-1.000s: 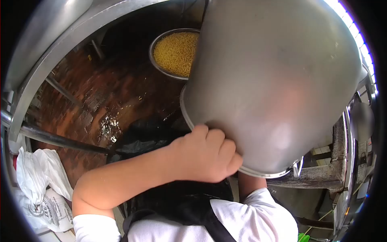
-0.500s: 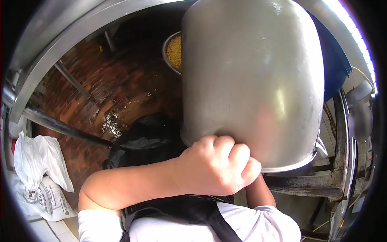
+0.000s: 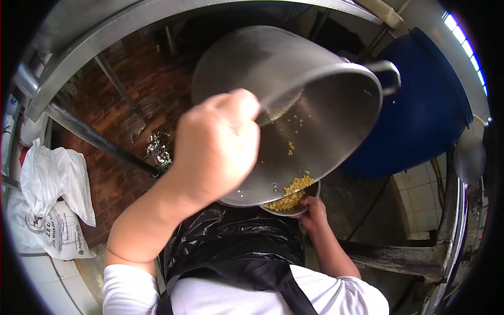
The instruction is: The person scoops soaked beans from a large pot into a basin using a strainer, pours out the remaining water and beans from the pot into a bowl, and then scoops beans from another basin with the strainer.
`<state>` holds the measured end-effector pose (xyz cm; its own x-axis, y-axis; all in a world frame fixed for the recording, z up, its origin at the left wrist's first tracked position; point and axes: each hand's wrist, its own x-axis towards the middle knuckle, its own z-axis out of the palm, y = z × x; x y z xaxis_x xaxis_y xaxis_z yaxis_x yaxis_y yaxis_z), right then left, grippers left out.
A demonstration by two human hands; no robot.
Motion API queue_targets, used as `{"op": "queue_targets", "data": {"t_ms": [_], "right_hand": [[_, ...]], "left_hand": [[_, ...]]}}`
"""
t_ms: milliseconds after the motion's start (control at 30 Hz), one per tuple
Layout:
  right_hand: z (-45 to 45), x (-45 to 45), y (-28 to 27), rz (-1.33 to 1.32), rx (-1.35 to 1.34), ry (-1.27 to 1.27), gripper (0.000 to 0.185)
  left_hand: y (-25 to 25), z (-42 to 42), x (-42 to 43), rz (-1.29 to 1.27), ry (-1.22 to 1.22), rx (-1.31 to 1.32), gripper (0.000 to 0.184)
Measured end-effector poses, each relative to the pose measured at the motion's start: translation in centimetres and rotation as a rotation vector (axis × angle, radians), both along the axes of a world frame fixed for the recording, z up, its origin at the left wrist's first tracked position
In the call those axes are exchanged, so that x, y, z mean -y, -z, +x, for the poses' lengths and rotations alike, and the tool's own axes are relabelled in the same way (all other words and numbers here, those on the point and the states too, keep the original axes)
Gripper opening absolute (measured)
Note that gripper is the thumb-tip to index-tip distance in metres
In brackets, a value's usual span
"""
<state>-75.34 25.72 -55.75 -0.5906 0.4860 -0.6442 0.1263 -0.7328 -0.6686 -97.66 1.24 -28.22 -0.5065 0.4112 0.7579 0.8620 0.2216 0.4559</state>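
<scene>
My left hand (image 3: 220, 142) is closed on the near left rim of a large metal pot (image 3: 336, 118). The pot lies tilted with its mouth towards me, and a loop handle sticks out at its upper right. Some yellow kernels (image 3: 298, 184) lie at its lower rim, and a few cling to the inner wall. Below that rim, my right hand (image 3: 314, 212) grips the right side of a small metal bowl (image 3: 316, 193) holding yellow kernels. The pot hides part of the bowl.
A large blue barrel (image 3: 415, 110) stands at the right. White sacks (image 3: 58, 210) lie at the left by a metal bar (image 3: 100, 139). Brick floor (image 3: 100, 168) shows behind, with a wet patch. A worn frame (image 3: 394, 257) is at the lower right.
The pot has swung from upside down to mouth towards me, showing its inside. My left hand has moved up and left with the rim. My right hand and the small bowl have come into view.
</scene>
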Motion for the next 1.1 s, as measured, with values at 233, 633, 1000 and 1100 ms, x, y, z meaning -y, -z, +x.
{"op": "queue_targets", "data": {"t_ms": [233,633,1000,1100], "right_hand": [[-2.9,-1.8,3.5,0.039,-0.044,-0.113,0.065],[-2.4,-5.9,9.9,0.166,-0.055,-0.012,0.057],[-1.7,-6.1,7.4,0.099,-0.03,0.132,0.061],[-1.4,-7.1,5.8,0.194,-0.085,0.165,0.062]], "left_hand": [[1.3,-4.9,4.9,0.168,-0.08,0.459,0.012],[12.8,-13.8,12.2,0.332,-0.259,0.864,0.016],[26.6,-27.2,21.0,0.558,-0.517,1.045,0.012],[26.4,-28.5,21.9,0.289,-0.657,0.908,0.019]]}}
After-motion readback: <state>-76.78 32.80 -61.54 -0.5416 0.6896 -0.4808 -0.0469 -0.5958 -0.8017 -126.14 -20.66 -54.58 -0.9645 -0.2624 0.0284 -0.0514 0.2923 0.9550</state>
